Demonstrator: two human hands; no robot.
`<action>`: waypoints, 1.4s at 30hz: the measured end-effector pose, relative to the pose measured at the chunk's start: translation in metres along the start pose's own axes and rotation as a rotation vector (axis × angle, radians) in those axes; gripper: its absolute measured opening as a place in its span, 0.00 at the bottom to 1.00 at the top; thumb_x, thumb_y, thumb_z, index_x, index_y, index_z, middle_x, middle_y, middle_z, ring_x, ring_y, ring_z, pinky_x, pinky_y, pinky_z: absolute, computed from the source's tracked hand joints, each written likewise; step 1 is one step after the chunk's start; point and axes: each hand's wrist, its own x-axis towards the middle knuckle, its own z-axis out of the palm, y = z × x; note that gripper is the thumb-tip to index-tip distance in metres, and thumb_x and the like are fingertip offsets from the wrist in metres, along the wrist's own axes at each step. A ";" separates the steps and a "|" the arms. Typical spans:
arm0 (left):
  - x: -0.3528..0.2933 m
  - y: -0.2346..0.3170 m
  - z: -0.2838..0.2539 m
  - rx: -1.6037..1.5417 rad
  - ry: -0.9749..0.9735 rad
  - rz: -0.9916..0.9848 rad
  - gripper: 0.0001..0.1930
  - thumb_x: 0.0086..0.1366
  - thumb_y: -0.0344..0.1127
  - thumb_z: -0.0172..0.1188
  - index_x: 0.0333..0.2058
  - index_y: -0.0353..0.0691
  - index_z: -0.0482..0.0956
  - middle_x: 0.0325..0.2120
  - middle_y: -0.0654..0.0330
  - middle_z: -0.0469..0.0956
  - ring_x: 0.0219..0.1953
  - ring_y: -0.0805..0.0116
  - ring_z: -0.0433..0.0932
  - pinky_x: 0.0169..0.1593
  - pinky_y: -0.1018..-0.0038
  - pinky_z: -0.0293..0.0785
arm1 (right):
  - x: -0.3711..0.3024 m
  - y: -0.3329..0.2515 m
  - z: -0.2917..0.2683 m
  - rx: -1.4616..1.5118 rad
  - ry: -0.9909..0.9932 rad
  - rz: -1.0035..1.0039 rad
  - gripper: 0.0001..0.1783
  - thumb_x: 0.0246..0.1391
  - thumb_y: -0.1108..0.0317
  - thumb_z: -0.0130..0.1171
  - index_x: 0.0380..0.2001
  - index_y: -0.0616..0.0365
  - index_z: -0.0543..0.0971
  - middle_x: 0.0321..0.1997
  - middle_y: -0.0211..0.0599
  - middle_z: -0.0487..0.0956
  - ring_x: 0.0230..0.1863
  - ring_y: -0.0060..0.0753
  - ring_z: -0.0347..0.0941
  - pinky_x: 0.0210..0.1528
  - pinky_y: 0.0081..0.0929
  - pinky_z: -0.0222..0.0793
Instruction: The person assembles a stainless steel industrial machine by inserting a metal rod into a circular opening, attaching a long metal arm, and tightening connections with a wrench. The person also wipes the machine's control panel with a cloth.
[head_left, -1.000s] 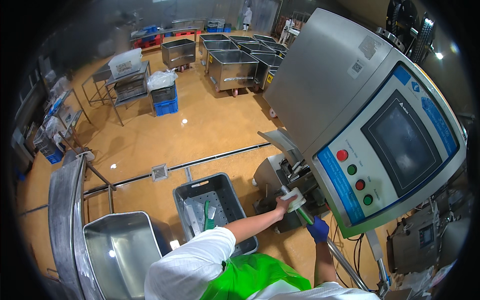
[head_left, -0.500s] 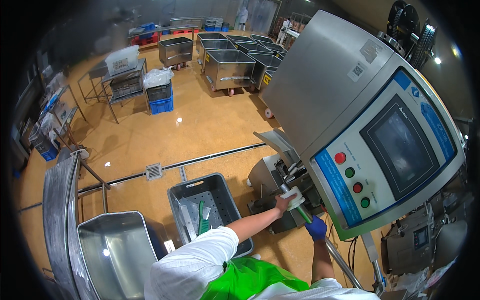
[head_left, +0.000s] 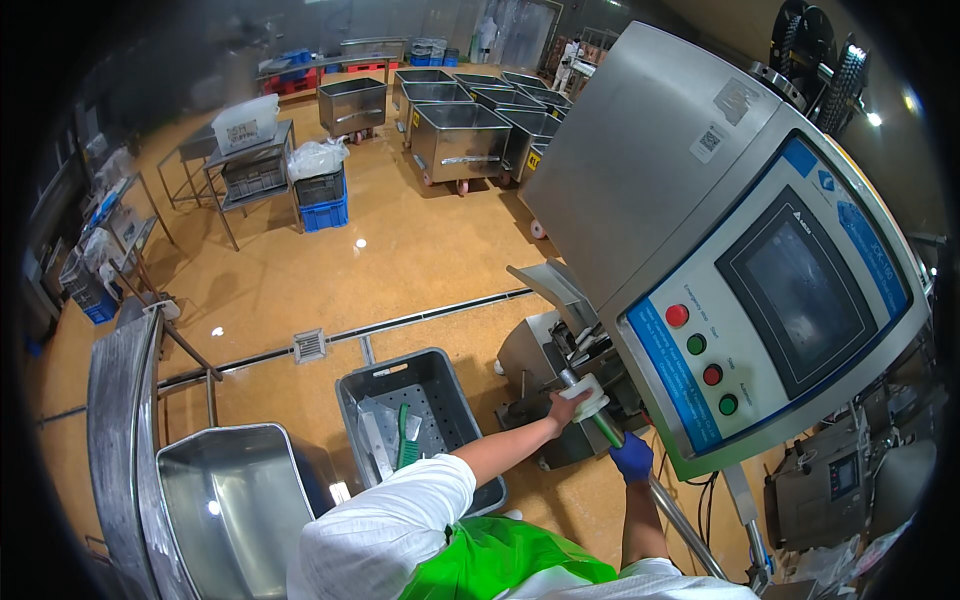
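Note:
My bare left hand (head_left: 566, 410) is closed round a white, flanged piece (head_left: 590, 397), which looks like plastic and sits around a slim metal tube (head_left: 569, 377) below the machine head. Just nearer to me, my right hand (head_left: 632, 459), in a blue glove, is wrapped around the same line of tubing, where a short stretch (head_left: 606, 430) looks green. The tube runs on past the glove toward the lower right. Above and right of both hands hangs a big steel machine (head_left: 650, 170) with a control panel (head_left: 790, 290), a dark screen and red and green buttons.
A grey perforated crate (head_left: 345, 385) on the floor left of my arm holds a green-handled brush (head_left: 407, 440) and clear plastic. Beside it stand a steel tub (head_left: 235, 500) and a long metal table (head_left: 120, 430). Several steel wheeled bins (head_left: 460, 140) are parked farther back.

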 end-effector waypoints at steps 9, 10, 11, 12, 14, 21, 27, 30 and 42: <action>-0.007 0.006 -0.004 0.012 -0.057 -0.012 0.62 0.42 0.68 0.71 0.61 0.31 0.46 0.52 0.50 0.65 0.49 0.62 0.71 0.48 0.63 0.71 | -0.001 -0.005 -0.005 -0.009 -0.006 0.015 0.24 0.41 0.52 0.62 0.42 0.51 0.79 0.36 0.45 0.82 0.38 0.49 0.80 0.41 0.43 0.76; -0.008 0.007 -0.004 0.006 -0.059 -0.014 0.62 0.42 0.68 0.71 0.61 0.31 0.46 0.52 0.50 0.65 0.51 0.61 0.70 0.49 0.63 0.71 | -0.001 -0.005 -0.005 -0.009 -0.008 0.019 0.24 0.41 0.52 0.62 0.42 0.51 0.79 0.36 0.45 0.82 0.38 0.49 0.80 0.41 0.43 0.76; -0.009 0.007 -0.004 0.000 -0.061 -0.017 0.62 0.42 0.68 0.71 0.61 0.31 0.46 0.52 0.50 0.64 0.52 0.61 0.69 0.50 0.63 0.71 | -0.001 -0.006 -0.005 -0.009 -0.009 0.022 0.24 0.41 0.52 0.62 0.42 0.51 0.79 0.35 0.45 0.82 0.38 0.49 0.80 0.41 0.43 0.76; -0.009 0.008 -0.004 -0.005 -0.063 -0.017 0.62 0.42 0.68 0.71 0.61 0.31 0.45 0.53 0.50 0.64 0.53 0.61 0.69 0.50 0.62 0.71 | -0.002 -0.006 -0.005 0.007 0.005 0.020 0.22 0.41 0.53 0.62 0.40 0.50 0.79 0.35 0.46 0.82 0.38 0.51 0.79 0.41 0.44 0.75; -0.009 0.008 -0.004 -0.017 -0.063 -0.016 0.62 0.42 0.68 0.72 0.61 0.32 0.45 0.53 0.50 0.64 0.54 0.60 0.68 0.51 0.62 0.70 | -0.003 -0.008 -0.007 0.041 0.032 0.012 0.18 0.42 0.54 0.60 0.37 0.50 0.79 0.34 0.47 0.82 0.38 0.54 0.79 0.42 0.46 0.75; -0.013 0.011 -0.004 -0.003 -0.071 -0.011 0.64 0.43 0.67 0.72 0.61 0.25 0.43 0.55 0.46 0.64 0.56 0.59 0.68 0.58 0.67 0.66 | -0.002 -0.004 -0.002 0.028 0.051 0.009 0.17 0.43 0.54 0.59 0.36 0.50 0.80 0.33 0.47 0.82 0.37 0.54 0.79 0.41 0.46 0.75; -0.020 0.018 -0.006 0.004 -0.070 -0.014 0.65 0.43 0.67 0.72 0.61 0.25 0.44 0.54 0.45 0.65 0.56 0.59 0.69 0.59 0.68 0.66 | -0.004 -0.011 -0.010 0.041 0.037 0.014 0.18 0.44 0.53 0.58 0.36 0.50 0.80 0.33 0.47 0.82 0.37 0.54 0.79 0.41 0.46 0.74; -0.021 0.019 -0.004 0.013 -0.079 -0.009 0.64 0.43 0.67 0.72 0.61 0.25 0.44 0.54 0.44 0.65 0.56 0.59 0.69 0.59 0.68 0.66 | -0.003 -0.004 -0.005 0.044 0.040 0.012 0.18 0.43 0.53 0.58 0.36 0.50 0.80 0.32 0.47 0.82 0.37 0.54 0.79 0.41 0.46 0.74; -0.018 0.015 -0.007 0.048 -0.030 -0.002 0.64 0.44 0.67 0.71 0.61 0.24 0.44 0.54 0.44 0.65 0.56 0.58 0.69 0.59 0.68 0.67 | -0.003 -0.011 -0.010 0.068 0.004 0.011 0.21 0.41 0.54 0.59 0.39 0.51 0.79 0.33 0.48 0.82 0.38 0.54 0.78 0.42 0.46 0.74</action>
